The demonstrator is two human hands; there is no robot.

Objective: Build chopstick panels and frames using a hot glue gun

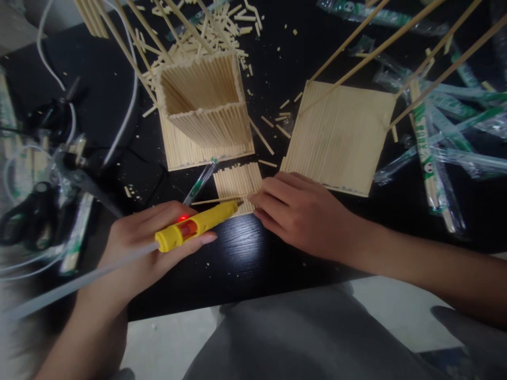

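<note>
My left hand [146, 237] is closed around a yellow glue gun [202, 226] with a red light glowing on it. A pale glue stick [79, 282] runs out of its back end. The nozzle lies over a small panel of wooden sticks [236, 180] on the black table. My right hand [295, 211] is at the panel's right edge, fingers bent together at a thin wooden stick [214, 200] lying across the panel. Behind stands an open box of sticks [209, 119] on a stick base. To the right lies a square stick platform [340, 137] with long upright sticks.
Cut stick pieces [225, 31] lie heaped behind the box. Torn plastic chopstick wrappers [455, 105] cover the right side. At left are black-handled scissors [31, 216], white cables [130, 100] and more wrapped chopsticks [77, 232]. The table's front edge is near my lap.
</note>
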